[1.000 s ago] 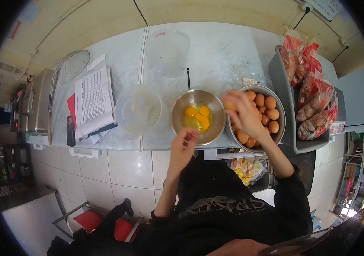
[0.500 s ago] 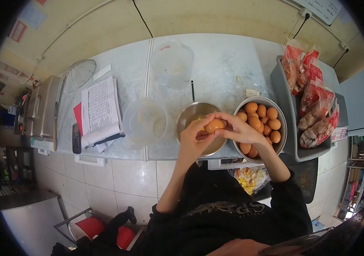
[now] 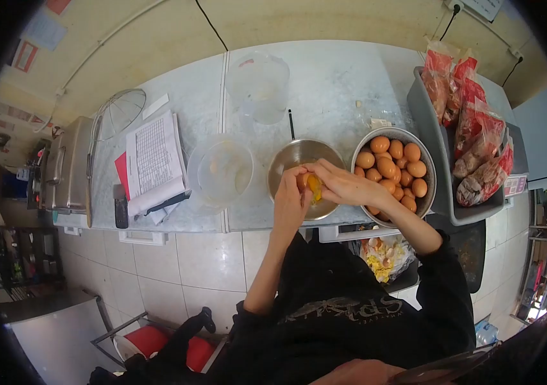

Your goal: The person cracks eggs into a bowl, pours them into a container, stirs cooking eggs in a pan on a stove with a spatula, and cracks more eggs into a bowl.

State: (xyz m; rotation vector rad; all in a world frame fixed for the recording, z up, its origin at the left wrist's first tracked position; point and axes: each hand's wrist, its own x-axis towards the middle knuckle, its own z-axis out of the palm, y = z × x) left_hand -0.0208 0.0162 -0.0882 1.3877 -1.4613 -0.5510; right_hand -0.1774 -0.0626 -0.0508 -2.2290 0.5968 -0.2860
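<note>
Over a metal bowl (image 3: pixel 284 159), my left hand (image 3: pixel 291 199) and my right hand (image 3: pixel 350 185) are closed around a cracked egg (image 3: pixel 303 181). Its brown shell is parted, and yellow yolk (image 3: pixel 314 187) shows between the halves, above the bowl. Each hand grips one side of the shell; the right half is mostly hidden by my fingers. To the right of my hands stands a large metal bowl (image 3: pixel 432 186) holding several whole brown eggs (image 3: pixel 386 168).
Clear plastic containers (image 3: pixel 222 170) stand left of the bowl and behind it. Papers (image 3: pixel 153 157), a phone (image 3: pixel 121 206) and a wire strainer (image 3: pixel 123 109) lie further left. A grey tub (image 3: pixel 437 151) of bagged meat is at right. Below the table edge, a bin bag (image 3: pixel 389 256) holds eggshells.
The egg was whole-looking between my fingers; now its shell is split apart and yolk shows. My hands have turned slightly, and the view has shifted a little.
</note>
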